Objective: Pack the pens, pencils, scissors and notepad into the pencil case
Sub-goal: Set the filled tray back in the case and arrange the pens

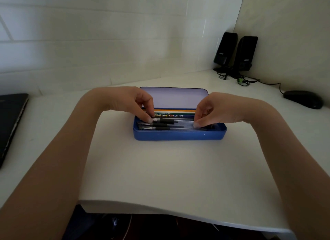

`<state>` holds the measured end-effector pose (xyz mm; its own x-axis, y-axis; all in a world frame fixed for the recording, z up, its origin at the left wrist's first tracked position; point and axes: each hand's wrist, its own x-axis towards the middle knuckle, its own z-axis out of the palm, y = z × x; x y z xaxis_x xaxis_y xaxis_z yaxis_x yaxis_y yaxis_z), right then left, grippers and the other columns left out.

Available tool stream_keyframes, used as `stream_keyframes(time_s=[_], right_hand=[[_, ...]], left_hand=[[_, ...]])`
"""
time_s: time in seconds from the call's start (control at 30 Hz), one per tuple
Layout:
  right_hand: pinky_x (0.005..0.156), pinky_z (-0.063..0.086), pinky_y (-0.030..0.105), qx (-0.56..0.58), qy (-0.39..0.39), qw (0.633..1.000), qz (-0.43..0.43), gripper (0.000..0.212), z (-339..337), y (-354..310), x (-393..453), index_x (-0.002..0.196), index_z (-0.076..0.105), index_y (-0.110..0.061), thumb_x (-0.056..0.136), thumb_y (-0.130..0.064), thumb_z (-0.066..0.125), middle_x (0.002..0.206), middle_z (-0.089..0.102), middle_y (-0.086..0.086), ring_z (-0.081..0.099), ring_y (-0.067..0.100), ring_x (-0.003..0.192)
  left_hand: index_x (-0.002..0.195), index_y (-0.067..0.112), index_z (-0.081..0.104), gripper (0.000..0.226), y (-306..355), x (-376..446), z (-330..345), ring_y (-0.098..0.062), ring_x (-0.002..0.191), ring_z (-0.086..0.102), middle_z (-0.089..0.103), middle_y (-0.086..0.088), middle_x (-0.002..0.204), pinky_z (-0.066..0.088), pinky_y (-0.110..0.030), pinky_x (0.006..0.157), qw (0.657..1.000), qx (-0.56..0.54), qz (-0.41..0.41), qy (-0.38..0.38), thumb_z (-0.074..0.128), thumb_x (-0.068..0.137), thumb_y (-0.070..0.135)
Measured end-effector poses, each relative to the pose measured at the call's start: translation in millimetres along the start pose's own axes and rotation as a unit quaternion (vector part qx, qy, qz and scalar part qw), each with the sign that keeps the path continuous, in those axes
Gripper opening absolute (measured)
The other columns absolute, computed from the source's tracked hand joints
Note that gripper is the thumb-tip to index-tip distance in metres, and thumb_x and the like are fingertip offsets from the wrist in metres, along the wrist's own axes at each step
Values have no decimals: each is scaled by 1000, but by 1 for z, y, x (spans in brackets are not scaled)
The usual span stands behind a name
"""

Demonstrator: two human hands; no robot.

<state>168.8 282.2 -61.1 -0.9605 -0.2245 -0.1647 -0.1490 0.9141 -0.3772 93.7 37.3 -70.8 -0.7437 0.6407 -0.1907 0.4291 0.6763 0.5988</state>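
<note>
The blue pencil case (179, 134) lies open in the middle of the white tabletop (160, 168), lid up toward the far edge. Pens (166, 125) lie lengthwise inside, with coloured pencils (175, 112) behind them. The left hand (141, 101) pinches one end of a pen, the right hand (207, 111) the other end.

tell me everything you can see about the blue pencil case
The pencil case is a shallow blue rectangular box with rounded corners, hard-shelled, perhaps metal or plastic. Its hinged lid stands open at the back, pale inside. It sits flat on the white desk. Inside lie pens lengthwise and colourful items behind. The left hand and right hand reach in, fingertips on the pens.
</note>
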Motion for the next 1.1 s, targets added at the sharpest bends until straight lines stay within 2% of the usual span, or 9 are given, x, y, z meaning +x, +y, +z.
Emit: stream_keyframes(time_s=[0.17, 0.33, 0.4, 0.5, 0.63, 0.73, 0.8, 0.97, 1.1], right_hand=[[62, 39, 19, 21, 31, 999, -11, 13, -2, 4, 1, 75, 69, -24, 77, -37, 73, 79, 68, -4, 54, 2, 62], [59, 35, 16, 29, 38, 999, -20, 14, -2, 6, 3, 75, 67, -25, 72, -33, 78, 77, 66, -8, 51, -11, 52], [60, 37, 17, 32, 32, 999, -21, 14, 0, 5, 5, 77, 67, -25, 72, -33, 78, 78, 67, -5, 53, -4, 55], [68, 44, 22, 44, 22, 998, -28, 13, 1, 6, 5, 79, 69, -27, 73, -35, 77, 81, 70, -4, 57, 6, 67], [82, 50, 28, 49, 16, 998, -36, 4, -1, 7, 4, 82, 72, -28, 79, -32, 72, 87, 73, -2, 66, 21, 86], [86, 50, 31, 45, 22, 998, -46, 3, 0, 6, 5, 80, 73, -28, 79, -30, 71, 86, 73, -1, 67, 22, 87], [82, 51, 28, 45, 31, 997, -54, 1, 1, 5, 6, 78, 74, -27, 78, -28, 72, 82, 72, -3, 67, 21, 80], [71, 52, 27, 66, 46, 995, -62, 3, 2, 5, 8, 74, 73, -24, 76, -25, 75, 72, 71, -6, 62, 10, 61], [66, 40, 16, 60, 52, 994, -73, 2, 3, 4, 8, 76, 74, -27, 76, -25, 75, 72, 68, -11, 56, -7, 58]], left_hand=[[77, 28, 68, 14, 2, -3, 0, 5, 66, 51, 59, 24, 63, 40, -3, 63, 1000, -15, 13, -9, 79, 71, 22], [77, 39, 73, 17, 2, -3, 0, -5, 76, 51, 62, 11, 76, 40, -19, 77, 1000, -18, 20, -13, 78, 61, 37], [73, 42, 74, 14, 2, -2, 0, -5, 74, 52, 64, 15, 70, 41, -20, 77, 1000, -11, 24, 4, 80, 62, 35], [68, 41, 74, 18, 1, -2, 0, 0, 68, 55, 62, 21, 60, 42, -11, 72, 1000, -13, 26, 5, 80, 68, 23], [68, 33, 72, 18, 2, -2, 0, 4, 66, 57, 65, 20, 61, 41, -1, 65, 999, -22, 24, -5, 79, 71, 17], [65, 34, 73, 21, 2, -3, 0, 4, 68, 59, 67, 18, 64, 41, -2, 66, 999, -27, 24, -4, 79, 72, 16], [68, 36, 74, 19, 1, -4, -1, 2, 73, 61, 69, 16, 69, 43, -4, 70, 999, -28, 25, -1, 79, 71, 17], [79, 31, 77, 19, 1, -5, -4, 2, 77, 65, 74, 10, 80, 43, -3, 70, 999, -44, 28, 3, 78, 73, 14], [77, 32, 76, 22, -1, -5, -4, 0, 71, 63, 72, 11, 74, 44, -6, 68, 999, -43, 30, -6, 80, 70, 11]])
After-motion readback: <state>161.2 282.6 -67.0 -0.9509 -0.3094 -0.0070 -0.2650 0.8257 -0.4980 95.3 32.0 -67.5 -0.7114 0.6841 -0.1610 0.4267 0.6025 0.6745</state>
